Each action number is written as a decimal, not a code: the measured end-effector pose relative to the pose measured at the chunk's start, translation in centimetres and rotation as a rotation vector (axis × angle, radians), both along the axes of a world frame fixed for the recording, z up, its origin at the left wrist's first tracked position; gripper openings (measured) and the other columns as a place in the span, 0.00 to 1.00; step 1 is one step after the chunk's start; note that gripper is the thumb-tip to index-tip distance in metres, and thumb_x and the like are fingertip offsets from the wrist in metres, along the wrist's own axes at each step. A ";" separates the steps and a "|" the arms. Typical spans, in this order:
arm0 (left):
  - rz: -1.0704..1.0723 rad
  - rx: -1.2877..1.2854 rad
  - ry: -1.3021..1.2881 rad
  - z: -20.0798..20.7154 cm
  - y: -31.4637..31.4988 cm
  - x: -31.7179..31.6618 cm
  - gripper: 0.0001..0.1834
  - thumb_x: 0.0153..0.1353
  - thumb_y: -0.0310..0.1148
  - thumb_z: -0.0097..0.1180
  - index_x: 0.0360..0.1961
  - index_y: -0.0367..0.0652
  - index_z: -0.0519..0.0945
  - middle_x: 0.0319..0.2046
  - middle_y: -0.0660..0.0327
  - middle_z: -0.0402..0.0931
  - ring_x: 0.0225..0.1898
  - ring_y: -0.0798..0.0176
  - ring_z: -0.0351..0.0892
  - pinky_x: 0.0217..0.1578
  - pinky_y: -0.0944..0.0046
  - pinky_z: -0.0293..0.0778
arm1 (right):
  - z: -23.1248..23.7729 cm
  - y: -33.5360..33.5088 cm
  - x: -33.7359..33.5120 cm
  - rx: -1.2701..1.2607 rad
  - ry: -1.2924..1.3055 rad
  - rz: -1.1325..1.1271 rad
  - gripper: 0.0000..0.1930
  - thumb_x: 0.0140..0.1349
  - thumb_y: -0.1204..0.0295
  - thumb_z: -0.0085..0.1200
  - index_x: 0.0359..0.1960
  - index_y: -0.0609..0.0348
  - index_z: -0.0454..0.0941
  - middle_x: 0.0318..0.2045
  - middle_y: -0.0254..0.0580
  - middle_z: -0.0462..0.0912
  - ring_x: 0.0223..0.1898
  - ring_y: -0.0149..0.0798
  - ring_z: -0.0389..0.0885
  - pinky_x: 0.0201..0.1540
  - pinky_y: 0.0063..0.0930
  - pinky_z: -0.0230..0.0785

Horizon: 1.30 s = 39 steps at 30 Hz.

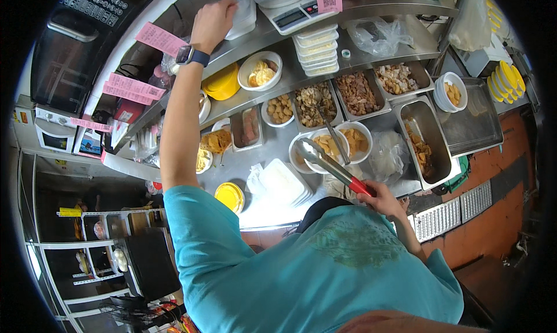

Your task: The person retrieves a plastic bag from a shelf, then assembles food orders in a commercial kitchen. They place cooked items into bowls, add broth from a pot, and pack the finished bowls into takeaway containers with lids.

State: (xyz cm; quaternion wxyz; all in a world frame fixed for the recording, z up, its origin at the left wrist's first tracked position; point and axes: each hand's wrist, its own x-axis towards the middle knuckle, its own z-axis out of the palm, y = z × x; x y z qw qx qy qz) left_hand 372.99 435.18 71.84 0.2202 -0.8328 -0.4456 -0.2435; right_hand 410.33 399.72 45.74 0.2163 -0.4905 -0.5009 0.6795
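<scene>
My left hand [214, 23] is raised to the upper shelf, beside a stack of clear plastic containers [242, 20]. Its fingers are curled in, and I cannot see what they grip, if anything. My right hand [383, 199] is closed around the red handle of metal tongs [332, 168], whose tips point left over the counter. Beyond the tongs, white tubs of tan slices [354, 139] stand side by side. Just left of the tongs lies a stack of white lids [281, 182].
Metal trays hold chopped meat [357, 94], mushroom-like pieces [314, 103] and brown slices [419, 144]. Filled boxes [317, 54] are stacked on the shelf near a scale [288, 18]. Pink slips [159, 40] hang from the shelf edge. A yellow-lidded tub [230, 198] sits at the front.
</scene>
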 end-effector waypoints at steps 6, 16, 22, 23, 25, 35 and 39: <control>0.034 0.162 -0.265 2.3 -3.1 2.5 0.12 0.56 0.25 0.49 0.37 0.34 0.83 0.32 0.40 0.80 0.39 0.37 0.80 0.43 0.49 0.75 | 0.3 0.7 1.2 0.147 -0.019 0.014 0.18 0.63 0.63 0.62 0.48 0.63 0.76 0.24 0.33 0.77 0.22 0.25 0.72 0.25 0.24 0.65; -0.171 0.187 -0.115 -9.1 -26.4 6.9 0.10 0.52 0.21 0.55 0.35 0.47 0.82 0.28 0.61 0.79 0.29 0.54 0.76 0.28 0.60 0.69 | 0.7 -0.6 -2.7 0.179 0.453 -0.395 0.13 0.61 0.69 0.63 0.36 0.58 0.69 0.20 0.29 0.71 0.15 0.20 0.66 0.14 0.17 0.56; -0.238 -0.263 -0.199 -21.2 -39.5 10.3 0.19 0.49 0.28 0.60 0.46 0.37 0.84 0.38 0.62 0.78 0.40 0.61 0.76 0.41 0.64 0.75 | 0.4 0.1 -10.5 0.067 0.292 -0.458 0.12 0.58 0.77 0.61 0.37 0.60 0.68 0.24 0.31 0.72 0.17 0.22 0.67 0.17 0.19 0.59; -0.221 -0.294 -0.198 -21.5 -40.2 9.7 0.19 0.49 0.28 0.61 0.45 0.37 0.84 0.40 0.60 0.78 0.42 0.59 0.77 0.43 0.63 0.75 | 0.1 0.4 -11.5 0.150 0.201 -0.423 0.12 0.56 0.78 0.60 0.38 0.61 0.68 0.25 0.32 0.72 0.19 0.23 0.68 0.20 0.19 0.61; -0.116 -0.346 -0.294 -21.4 -41.4 7.9 0.22 0.48 0.29 0.63 0.48 0.35 0.82 0.45 0.56 0.78 0.47 0.55 0.77 0.49 0.59 0.73 | -0.5 0.9 -13.2 0.263 -0.010 -0.331 0.14 0.52 0.80 0.58 0.39 0.62 0.69 0.27 0.32 0.72 0.23 0.25 0.69 0.26 0.21 0.65; 0.208 -1.213 -1.898 -30.1 -41.2 -9.0 0.42 0.55 0.23 0.54 0.71 0.39 0.53 0.55 0.50 0.73 0.55 0.57 0.75 0.56 0.59 0.71 | -1.2 0.8 -25.5 0.483 -0.357 0.161 0.28 0.52 0.70 0.62 0.55 0.63 0.69 0.31 0.55 0.83 0.35 0.54 0.84 0.38 0.43 0.75; 0.435 -1.094 -1.984 -38.1 -40.1 -14.4 0.29 0.54 0.18 0.45 0.61 0.33 0.64 0.44 0.51 0.80 0.39 0.60 0.82 0.39 0.63 0.79 | -2.2 5.6 -30.8 0.475 -0.704 0.153 0.28 0.66 0.45 0.49 0.53 0.59 0.73 0.36 0.59 0.83 0.39 0.59 0.84 0.43 0.48 0.76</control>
